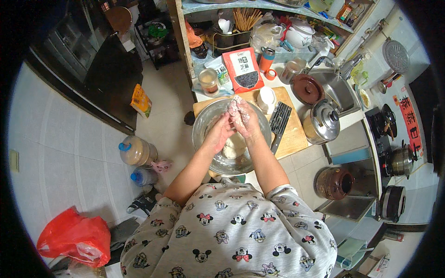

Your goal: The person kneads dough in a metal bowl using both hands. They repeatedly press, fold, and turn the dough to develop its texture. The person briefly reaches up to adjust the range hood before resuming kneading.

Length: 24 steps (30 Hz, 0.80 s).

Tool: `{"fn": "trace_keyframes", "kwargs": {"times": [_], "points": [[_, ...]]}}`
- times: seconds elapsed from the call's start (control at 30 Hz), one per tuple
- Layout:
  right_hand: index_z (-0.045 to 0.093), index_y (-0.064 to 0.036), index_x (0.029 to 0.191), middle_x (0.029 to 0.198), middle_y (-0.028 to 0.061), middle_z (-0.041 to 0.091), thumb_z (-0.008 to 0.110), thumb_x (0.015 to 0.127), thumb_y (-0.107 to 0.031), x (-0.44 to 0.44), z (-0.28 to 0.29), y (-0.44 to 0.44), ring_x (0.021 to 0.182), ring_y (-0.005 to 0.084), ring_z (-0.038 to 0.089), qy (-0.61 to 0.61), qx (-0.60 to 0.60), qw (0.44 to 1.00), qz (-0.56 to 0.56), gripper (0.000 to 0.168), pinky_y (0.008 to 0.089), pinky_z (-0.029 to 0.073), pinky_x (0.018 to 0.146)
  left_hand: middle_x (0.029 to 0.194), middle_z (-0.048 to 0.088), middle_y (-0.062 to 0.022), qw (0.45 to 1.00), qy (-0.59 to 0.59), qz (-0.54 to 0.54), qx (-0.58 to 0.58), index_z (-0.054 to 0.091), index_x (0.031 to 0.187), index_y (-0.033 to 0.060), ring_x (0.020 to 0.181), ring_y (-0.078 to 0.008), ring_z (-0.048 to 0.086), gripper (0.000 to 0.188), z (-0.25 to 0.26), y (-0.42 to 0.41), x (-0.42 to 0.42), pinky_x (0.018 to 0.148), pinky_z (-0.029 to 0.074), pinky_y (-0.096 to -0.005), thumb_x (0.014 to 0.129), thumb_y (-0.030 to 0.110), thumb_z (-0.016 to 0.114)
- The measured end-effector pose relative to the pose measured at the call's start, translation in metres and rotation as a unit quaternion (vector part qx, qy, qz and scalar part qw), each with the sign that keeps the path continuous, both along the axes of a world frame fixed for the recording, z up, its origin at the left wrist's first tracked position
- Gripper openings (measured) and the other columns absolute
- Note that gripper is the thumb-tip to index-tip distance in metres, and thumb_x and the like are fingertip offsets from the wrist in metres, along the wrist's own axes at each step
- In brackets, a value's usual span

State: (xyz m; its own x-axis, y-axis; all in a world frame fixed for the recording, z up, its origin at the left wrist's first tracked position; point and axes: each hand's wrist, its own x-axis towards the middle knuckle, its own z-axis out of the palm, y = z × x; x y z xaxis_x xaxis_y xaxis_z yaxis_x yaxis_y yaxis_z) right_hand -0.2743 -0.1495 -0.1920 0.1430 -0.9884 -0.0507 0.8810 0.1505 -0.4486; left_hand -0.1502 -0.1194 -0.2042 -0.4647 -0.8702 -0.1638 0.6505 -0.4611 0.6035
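Over a large metal basin, my right hand is turned palm up, its fingers and palm caked with sticky white dough. My left hand meets it from the side, fingers touching the right hand; no tool shows in either. Below them a pale lump of dough lies in the basin, partly hidden by my forearms. Flour residue coats the basin's inner wall. The basin stands on a wooden cutting board. To its right lies a cleaver with a black handle, beside a white container.
Behind the board stand a glass jar, a red printed packet and an orange flask. A lidded metal pot is at the right, near a brown lid by the sink. Water bottles stand on the floor at left.
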Motion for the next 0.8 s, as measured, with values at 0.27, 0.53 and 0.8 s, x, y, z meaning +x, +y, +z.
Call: {"fn": "trace_keyframes", "kwargs": {"times": [0.27, 0.53, 0.8], "points": [[0.053, -0.005, 0.096, 0.085, 0.0119, 0.059, 0.044, 0.093, -0.040, 0.025, 0.021, 0.011, 0.068, 0.0235, 0.059, -0.093, 0.041, 0.990, -0.098, 0.036, 0.0321, 0.051, 0.060, 0.135, 0.043, -0.0057, 0.994, -0.005, 0.113, -0.003, 0.037, 0.133, 0.0057, 0.123, -0.0151, 0.041, 0.040, 0.006, 0.035, -0.034, 0.103, 0.032, -0.0298, 0.095, 0.013, 0.047], [0.045, -0.001, 0.114, 0.115, 0.0178, 0.053, 0.038, 0.094, -0.047, 0.030, 0.023, 0.024, 0.103, 0.0286, 0.056, -0.035, -0.003, 0.984, -0.175, 0.050, 0.0349, 0.048, 0.083, 0.132, 0.046, -0.0064, 0.993, -0.013, 0.116, 0.014, 0.041, 0.131, 0.0035, 0.119, -0.0151, 0.044, 0.040, 0.007, 0.036, -0.034, 0.099, 0.035, -0.0292, 0.094, 0.015, 0.051], [0.036, -0.001, 0.131, 0.135, 0.0161, 0.040, 0.030, 0.095, -0.050, 0.033, 0.016, 0.032, 0.127, 0.0273, 0.036, 0.052, -0.110, 0.977, -0.176, 0.062, 0.0397, 0.028, 0.105, 0.127, 0.051, -0.0107, 0.985, -0.126, 0.069, 0.092, 0.045, 0.128, 0.0000, 0.113, -0.0185, 0.051, 0.067, 0.020, 0.024, -0.037, 0.093, 0.041, -0.0303, 0.088, 0.054, 0.050]]}}
